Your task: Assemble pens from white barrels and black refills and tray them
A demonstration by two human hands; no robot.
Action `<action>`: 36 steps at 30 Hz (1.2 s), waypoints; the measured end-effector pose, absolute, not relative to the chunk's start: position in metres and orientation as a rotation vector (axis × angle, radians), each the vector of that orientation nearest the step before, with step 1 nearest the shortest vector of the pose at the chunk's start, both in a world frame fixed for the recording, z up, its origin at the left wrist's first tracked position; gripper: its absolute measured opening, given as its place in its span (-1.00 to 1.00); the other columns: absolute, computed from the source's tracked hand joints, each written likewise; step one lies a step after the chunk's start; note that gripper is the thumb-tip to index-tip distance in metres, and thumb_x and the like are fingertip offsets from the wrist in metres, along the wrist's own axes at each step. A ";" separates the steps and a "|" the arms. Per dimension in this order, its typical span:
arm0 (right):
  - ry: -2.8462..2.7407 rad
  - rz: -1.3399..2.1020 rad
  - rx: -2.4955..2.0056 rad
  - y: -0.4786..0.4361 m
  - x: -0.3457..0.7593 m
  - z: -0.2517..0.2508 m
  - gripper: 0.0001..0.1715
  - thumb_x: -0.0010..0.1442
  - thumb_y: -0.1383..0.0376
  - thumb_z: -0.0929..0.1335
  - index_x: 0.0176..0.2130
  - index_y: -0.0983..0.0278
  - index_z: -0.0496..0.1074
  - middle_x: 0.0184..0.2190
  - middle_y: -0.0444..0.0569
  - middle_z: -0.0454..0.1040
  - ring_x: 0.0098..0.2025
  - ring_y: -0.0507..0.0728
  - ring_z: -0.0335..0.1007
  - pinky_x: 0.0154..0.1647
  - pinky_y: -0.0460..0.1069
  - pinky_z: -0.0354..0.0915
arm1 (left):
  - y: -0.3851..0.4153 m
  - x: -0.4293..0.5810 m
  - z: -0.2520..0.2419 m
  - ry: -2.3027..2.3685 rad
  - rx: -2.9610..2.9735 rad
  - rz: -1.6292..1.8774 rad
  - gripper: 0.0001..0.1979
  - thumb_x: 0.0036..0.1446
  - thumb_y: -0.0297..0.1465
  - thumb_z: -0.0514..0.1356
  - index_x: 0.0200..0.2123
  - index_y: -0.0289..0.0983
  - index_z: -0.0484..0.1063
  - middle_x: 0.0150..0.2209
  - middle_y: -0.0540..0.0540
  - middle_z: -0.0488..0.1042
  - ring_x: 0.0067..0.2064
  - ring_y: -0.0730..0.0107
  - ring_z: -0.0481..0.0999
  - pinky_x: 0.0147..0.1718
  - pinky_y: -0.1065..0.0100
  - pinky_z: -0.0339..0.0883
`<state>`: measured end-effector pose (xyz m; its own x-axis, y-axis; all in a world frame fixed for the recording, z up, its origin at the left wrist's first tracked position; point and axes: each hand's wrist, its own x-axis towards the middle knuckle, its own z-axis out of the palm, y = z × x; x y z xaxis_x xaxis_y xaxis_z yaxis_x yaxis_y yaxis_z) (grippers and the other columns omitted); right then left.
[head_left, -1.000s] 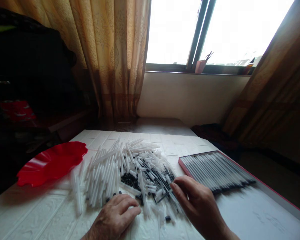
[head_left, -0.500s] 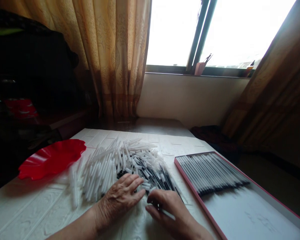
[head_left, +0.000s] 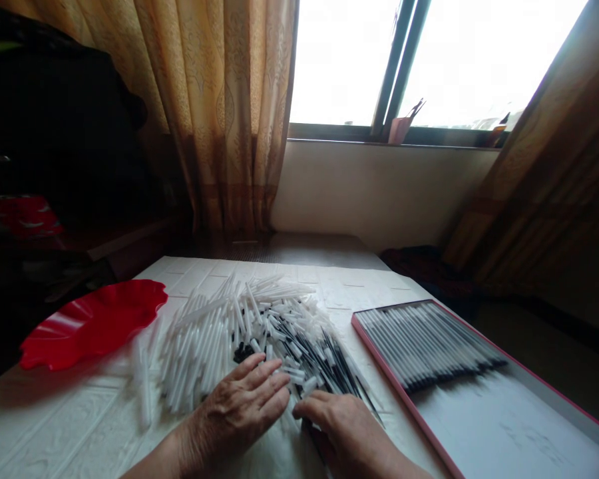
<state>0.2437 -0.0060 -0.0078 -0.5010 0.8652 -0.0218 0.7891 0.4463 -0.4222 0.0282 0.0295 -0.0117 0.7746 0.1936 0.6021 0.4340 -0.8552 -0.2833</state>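
My left hand lies stretched out, palm down, at the near edge of a heap of pen parts, its fingertips against small white caps. Close beside it, my right hand has its thumb and index finger bent together in a pinch. Something dark and thin shows under that index finger, mostly hidden by the hand. Clear white pen barrels lie stacked at the heap's left. Dark pen refills fan out at its right, and small black pieces sit near my left fingers.
A pink-edged tray on the right holds a row of pens with dark ends. On the left stands a red wavy-rimmed plate. The white brick-patterned tabletop reaches toward a wall below a window.
My left hand has shifted slightly right and lies flatter. My right hand has turned over more and moved a little; the pale stick seen in it before is out of sight.
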 end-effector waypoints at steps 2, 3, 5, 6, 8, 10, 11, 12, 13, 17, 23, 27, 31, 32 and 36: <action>-2.481 0.544 -1.438 -0.006 0.244 -0.012 -0.62 0.07 0.48 0.31 -0.20 0.13 0.56 -0.30 -0.11 0.61 -0.27 0.14 0.58 -0.33 -0.14 0.29 | 0.023 0.029 -0.008 -0.491 -2.589 -0.853 -0.62 0.46 -0.54 -0.16 -0.19 -0.29 0.44 -0.13 -0.03 0.64 0.00 0.31 0.57 0.22 0.21 0.16; -2.470 0.532 -1.428 -0.005 0.244 -0.015 -0.64 0.08 0.47 0.31 -0.21 0.12 0.56 -0.31 -0.12 0.61 -0.28 0.13 0.58 -0.34 -0.14 0.29 | 0.020 0.030 -0.006 -0.503 -2.617 -0.867 -0.63 0.45 -0.55 -0.16 -0.18 -0.30 0.44 -0.16 -0.04 0.64 -0.04 0.31 0.59 0.21 0.19 0.18; -2.442 0.513 -1.414 -0.004 0.244 -0.022 -0.66 0.09 0.44 0.32 -0.21 0.11 0.56 -0.32 -0.13 0.61 -0.32 0.12 0.57 -0.36 -0.15 0.27 | 0.014 0.030 -0.004 -0.527 -2.665 -0.895 -0.68 0.43 -0.56 -0.13 -0.13 -0.30 0.41 -0.24 -0.05 0.63 -0.19 0.33 0.62 0.06 0.21 0.35; -2.430 0.507 -1.407 -0.004 0.245 -0.025 -0.67 0.10 0.43 0.32 -0.20 0.10 0.56 -0.32 -0.13 0.61 -0.33 0.11 0.56 -0.37 -0.16 0.27 | 0.012 0.030 -0.004 -0.552 -2.680 -0.914 -0.71 0.42 -0.56 -0.12 -0.11 -0.30 0.38 -0.29 -0.06 0.62 -0.28 0.34 0.62 -0.08 0.25 0.44; -2.412 0.508 -1.388 -0.003 0.245 -0.029 -0.67 0.12 0.41 0.32 -0.18 0.09 0.56 -0.30 -0.14 0.61 -0.33 0.09 0.55 -0.38 -0.17 0.26 | 0.010 0.030 -0.006 -0.631 -2.713 -0.969 -0.76 0.41 -0.53 -0.11 -0.07 -0.28 0.33 -0.39 -0.05 0.57 -0.43 0.35 0.58 -0.36 0.35 0.47; -2.399 0.535 -1.359 -0.003 0.246 -0.030 -0.66 0.15 0.40 0.31 -0.15 0.08 0.56 -0.27 -0.14 0.61 -0.31 0.08 0.55 -0.36 -0.17 0.28 | 0.012 0.029 -0.011 -0.723 -2.760 -1.000 -0.80 0.42 -0.47 -0.10 -0.04 -0.26 0.29 -0.42 -0.04 0.55 -0.47 0.35 0.58 -0.49 0.41 0.44; -2.392 0.565 -1.336 -0.004 0.246 -0.028 -0.66 0.16 0.39 0.31 -0.14 0.09 0.56 -0.25 -0.12 0.61 -0.30 0.08 0.55 -0.34 -0.17 0.29 | 0.013 0.029 -0.014 -0.763 -2.784 -1.005 -0.80 0.43 -0.44 -0.09 -0.04 -0.25 0.29 -0.43 -0.03 0.55 -0.48 0.36 0.59 -0.50 0.43 0.44; -2.370 0.601 -1.314 -0.004 0.247 -0.026 -0.67 0.18 0.39 0.30 -0.13 0.09 0.56 -0.23 -0.10 0.61 -0.28 0.09 0.55 -0.32 -0.15 0.31 | 0.015 0.028 -0.017 -0.799 -2.800 -1.013 -0.81 0.44 -0.41 -0.09 -0.04 -0.25 0.28 -0.43 -0.02 0.55 -0.48 0.36 0.60 -0.49 0.43 0.45; -2.327 0.637 -1.295 -0.004 0.248 -0.023 -0.67 0.19 0.37 0.30 -0.13 0.11 0.57 -0.22 -0.08 0.61 -0.27 0.10 0.55 -0.29 -0.13 0.32 | 0.016 0.028 -0.019 -0.837 -2.803 -1.023 -0.80 0.45 -0.38 -0.10 -0.04 -0.24 0.28 -0.42 -0.02 0.57 -0.47 0.35 0.61 -0.49 0.43 0.45; -1.991 0.751 -1.239 -0.005 0.253 -0.009 -0.69 0.28 0.23 0.27 -0.18 0.22 0.59 -0.30 0.03 0.58 -0.29 0.15 0.52 -0.24 -0.03 0.37 | 0.021 0.027 -0.025 -0.983 -2.786 -1.089 -0.77 0.47 -0.32 -0.13 -0.03 -0.23 0.26 -0.37 -0.03 0.60 -0.42 0.35 0.65 -0.45 0.45 0.47; -1.358 1.147 -1.172 -0.005 0.255 0.006 -0.51 0.19 -0.08 0.37 -0.27 0.31 0.51 -0.53 -0.10 0.45 -0.57 0.02 0.29 -0.56 -0.10 0.22 | 0.017 0.028 -0.030 -1.013 -2.800 -1.115 -0.76 0.48 -0.33 -0.20 -0.03 -0.23 0.21 -0.45 0.01 0.56 -0.51 0.36 0.62 -0.49 0.46 0.44; -1.154 1.213 -1.084 -0.007 0.252 0.007 -0.49 0.11 -0.10 0.44 -0.28 0.30 0.47 -0.52 -0.12 0.46 -0.58 -0.03 0.25 -0.57 -0.13 0.18 | 0.015 0.030 -0.029 -0.986 -2.816 -1.088 -0.76 0.48 -0.32 -0.20 -0.03 -0.23 0.20 -0.44 -0.01 0.56 -0.52 0.33 0.62 -0.51 0.43 0.43; -1.134 1.198 -1.059 -0.009 0.248 0.009 -0.48 0.09 -0.11 0.45 -0.30 0.31 0.46 -0.54 -0.11 0.46 -0.60 -0.03 0.24 -0.58 -0.13 0.17 | 0.014 0.031 -0.027 -0.974 -2.849 -1.055 -0.78 0.47 -0.35 -0.18 -0.06 -0.22 0.21 -0.49 0.03 0.54 -0.56 0.33 0.59 -0.56 0.43 0.39; -1.140 1.194 -1.061 -0.009 0.248 0.009 -0.48 0.09 -0.10 0.45 -0.31 0.31 0.46 -0.54 -0.11 0.45 -0.60 -0.03 0.24 -0.58 -0.13 0.18 | 0.014 0.031 -0.027 -0.974 -2.858 -1.052 -0.80 0.46 -0.36 -0.17 -0.06 -0.22 0.21 -0.48 0.03 0.54 -0.55 0.34 0.59 -0.56 0.43 0.39; -1.198 1.208 -1.067 -0.008 0.246 0.009 -0.49 0.11 -0.10 0.44 -0.34 0.31 0.46 -0.55 -0.13 0.41 -0.59 -0.03 0.23 -0.58 -0.14 0.18 | 0.013 0.031 -0.029 -0.962 -2.890 -1.059 -0.84 0.44 -0.38 -0.13 -0.07 -0.21 0.21 -0.46 0.02 0.54 -0.53 0.34 0.58 -0.54 0.43 0.38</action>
<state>0.2455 -0.0080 0.0090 -0.0216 0.9961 0.0856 -0.0935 0.0832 -0.9921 0.0310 0.0130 -0.0289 0.6070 0.5611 0.5628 0.5066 -0.8188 0.2699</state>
